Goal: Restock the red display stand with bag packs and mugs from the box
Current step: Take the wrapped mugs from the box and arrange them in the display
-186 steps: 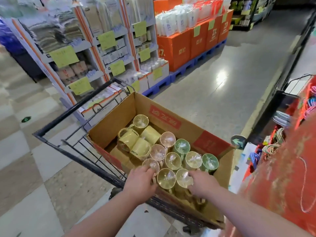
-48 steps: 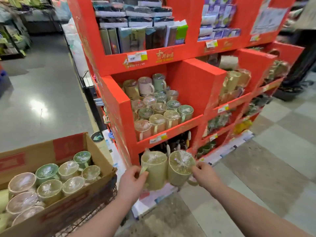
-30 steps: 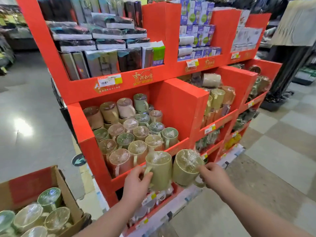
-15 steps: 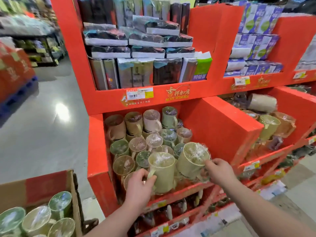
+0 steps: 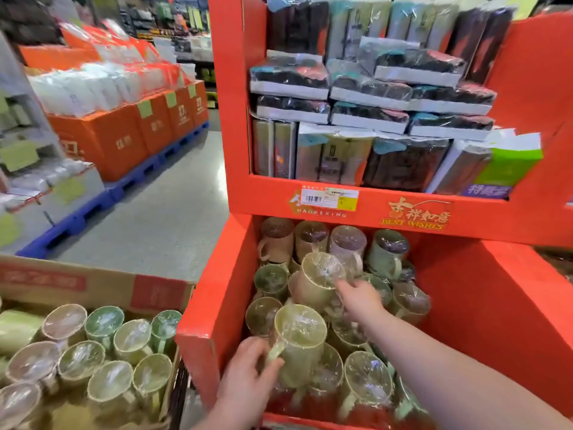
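Both forearms reach in from the bottom edge into the mug bay of the red display stand (image 5: 502, 321). Left hand (image 5: 248, 377) low, fingers curled at the handle of an upright yellow-green mug (image 5: 299, 346), over the shelved mugs (image 5: 367, 377). Right hand (image 5: 361, 301) deeper in, fingers gripping a tilted mug (image 5: 319, 282); its handle hidden behind the hand. Whether either mug rests on those beneath: cannot tell. Box (image 5: 93, 287) lower left, cut off by the frame, holds wrapped mugs (image 5: 102, 324). Bag packs (image 5: 356, 97) on the shelf above.
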Available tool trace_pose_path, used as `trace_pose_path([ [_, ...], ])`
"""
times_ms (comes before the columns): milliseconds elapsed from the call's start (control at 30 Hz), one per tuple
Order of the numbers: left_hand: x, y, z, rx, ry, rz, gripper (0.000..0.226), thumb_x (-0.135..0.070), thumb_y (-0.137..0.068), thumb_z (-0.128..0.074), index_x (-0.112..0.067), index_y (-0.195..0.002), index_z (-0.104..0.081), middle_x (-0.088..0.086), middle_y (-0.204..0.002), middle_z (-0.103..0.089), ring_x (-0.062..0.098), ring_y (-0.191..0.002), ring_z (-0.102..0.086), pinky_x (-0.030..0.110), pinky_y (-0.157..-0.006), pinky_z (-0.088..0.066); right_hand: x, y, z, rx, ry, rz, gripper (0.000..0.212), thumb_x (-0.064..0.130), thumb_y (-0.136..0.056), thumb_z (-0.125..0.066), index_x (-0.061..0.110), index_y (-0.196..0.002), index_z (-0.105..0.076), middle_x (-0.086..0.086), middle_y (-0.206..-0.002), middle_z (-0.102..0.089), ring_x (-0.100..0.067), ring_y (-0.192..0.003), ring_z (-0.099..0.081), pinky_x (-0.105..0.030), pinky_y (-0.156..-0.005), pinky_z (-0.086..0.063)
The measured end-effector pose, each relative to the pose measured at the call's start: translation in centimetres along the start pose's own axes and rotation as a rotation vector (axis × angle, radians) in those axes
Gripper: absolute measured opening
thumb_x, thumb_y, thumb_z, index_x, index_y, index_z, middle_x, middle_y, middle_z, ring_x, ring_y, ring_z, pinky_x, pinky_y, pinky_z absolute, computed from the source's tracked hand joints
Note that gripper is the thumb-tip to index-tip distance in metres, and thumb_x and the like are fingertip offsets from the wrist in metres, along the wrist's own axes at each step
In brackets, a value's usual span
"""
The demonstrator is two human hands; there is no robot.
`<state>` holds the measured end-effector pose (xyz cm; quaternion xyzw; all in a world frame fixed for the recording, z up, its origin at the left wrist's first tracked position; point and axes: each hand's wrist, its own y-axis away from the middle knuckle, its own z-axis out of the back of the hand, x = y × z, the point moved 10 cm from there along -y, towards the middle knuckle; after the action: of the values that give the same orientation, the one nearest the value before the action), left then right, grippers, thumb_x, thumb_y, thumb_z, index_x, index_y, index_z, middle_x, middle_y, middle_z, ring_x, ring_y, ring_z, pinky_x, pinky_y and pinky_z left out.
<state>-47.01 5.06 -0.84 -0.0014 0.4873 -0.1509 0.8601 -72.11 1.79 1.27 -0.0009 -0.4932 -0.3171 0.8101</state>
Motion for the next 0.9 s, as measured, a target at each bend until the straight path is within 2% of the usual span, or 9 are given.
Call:
trace_pose_path([
  [100, 0.4, 0.3, 0.2, -0.066, -0.026, 0.045, 0.015, -0.057, -0.065, -0.048, -0.048, -0.076, -0.047, -0.024, -0.099, -0.05, -0.002, -0.082, -0.051, 0.007, -0.069, -0.036, 0.6, -2.2, -2.5, 0.089, 0.035, -0.021, 0.04, 0.043, -0.095, -0.049, 0.009, -0.114, -0.055, -0.008, -0.088, -0.061, -0.029, -0.088, -0.064, -0.041, -0.087, -0.053],
  [200, 0.5, 0.9, 0.5, -0.143, -0.02, 0.078, 0.013, -0.053, -0.065, -0.052, -0.044, -0.074, -0.048, -0.022, -0.093, -0.053, 0.001, -0.079, -0.054, 0.013, -0.071, -0.04, 0.9, -3.8, -4.9, 0.156, 0.009, -0.078, 0.055, 0.045, -0.095, -0.046, 0.003, -0.129, -0.047, -0.014, -0.107, -0.059, -0.033, -0.102, -0.061, -0.045, -0.094, -0.05],
  [367, 0.5, 1.8, 1.0, -0.245, 0.0, 0.12, 0.018, -0.048, -0.065, -0.056, -0.031, -0.07, -0.05, -0.018, -0.089, -0.056, 0.002, -0.08, -0.056, 0.01, -0.07, -0.041, 1.4, -5.4, -7.6, 0.193, -0.074, -0.171, 0.057, 0.046, -0.095, -0.047, -0.001, -0.127, -0.048, -0.009, -0.08, -0.056, -0.033, -0.089, -0.062, -0.047, -0.091, -0.052],
  [467, 0.7, 2.1, 1.2, -0.291, -0.017, 0.132, 0.014, -0.047, -0.065, -0.057, -0.035, -0.066, -0.049, -0.018, -0.09, -0.056, 0.0, -0.079, -0.055, 0.009, -0.07, -0.04, 1.7, -5.8, -9.1, 0.196, -0.137, -0.175, 0.061, 0.047, -0.093, -0.049, -0.005, -0.125, -0.049, -0.019, -0.111, -0.061, -0.035, -0.095, -0.062, -0.047, -0.091, -0.052],
  [533, 0.7, 2.0, 1.3, -0.306, -0.026, 0.123, 0.014, -0.045, -0.065, -0.057, -0.035, -0.073, -0.05, -0.019, -0.093, -0.056, -0.003, -0.08, -0.054, 0.007, -0.071, -0.039, 1.6, -5.9, -10.1, 0.212, -0.142, -0.181, 0.065, 0.053, -0.091, -0.05, -0.004, -0.122, -0.052, -0.019, -0.112, -0.06, -0.036, -0.097, -0.063, -0.046, -0.091, -0.053],
  [633, 0.8, 1.9, 1.7, -0.335, -0.041, 0.12, 0.016, -0.045, -0.064, -0.057, -0.038, -0.077, -0.051, -0.022, -0.094, -0.055, -0.008, -0.081, -0.053, 0.004, -0.072, -0.037, 1.6, -5.5, -11.9, 0.287, -0.18, -0.191, 0.053, 0.054, -0.086, -0.057, 0.01, -0.115, -0.054, -0.01, -0.104, -0.06, -0.028, -0.087, -0.064, -0.042, -0.087, -0.055],
  [700, 1.0, 1.8, 1.9, -0.336, -0.04, 0.13, 0.013, -0.047, -0.065, -0.057, -0.045, -0.076, -0.051, -0.02, -0.091, -0.056, -0.005, -0.079, -0.053, 0.006, -0.07, -0.037, 1.8, -4.9, -12.7, 0.37, -0.196, -0.174, 0.04, 0.041, -0.089, -0.061, 0.012, -0.116, -0.053, -0.011, -0.109, -0.06, -0.023, -0.081, -0.061, -0.035, -0.073, -0.058],
  [767, 1.3, 1.8, 2.0, -0.337, -0.04, 0.133, 0.012, -0.047, -0.066, -0.057, -0.043, -0.075, -0.051, -0.017, -0.087, -0.056, -0.002, -0.076, -0.053, 0.009, -0.067, -0.038, 2.1, -4.8, -13.0, 0.426, -0.158, -0.123, 0.035, 0.025, -0.091, -0.06, 0.01, -0.122, -0.055, -0.012, -0.113, -0.061, -0.024, -0.088, -0.06, -0.031, -0.064, -0.056],
  [900, 1.7, 1.7, 2.0, -0.333, -0.047, 0.154, 0.019, -0.05, -0.065, -0.055, -0.037, -0.078, -0.051, -0.016, -0.088, -0.055, 0.002, -0.076, -0.054, 0.019, -0.069, -0.042, 3.9, -5.8, -9.9, 0.252, 0.206, 0.095, 0.027, 0.02, -0.087, -0.062, 0.014, -0.113, -0.06, -0.006, -0.112, -0.064, -0.028, -0.102, -0.062, -0.038, -0.09, -0.052],
])
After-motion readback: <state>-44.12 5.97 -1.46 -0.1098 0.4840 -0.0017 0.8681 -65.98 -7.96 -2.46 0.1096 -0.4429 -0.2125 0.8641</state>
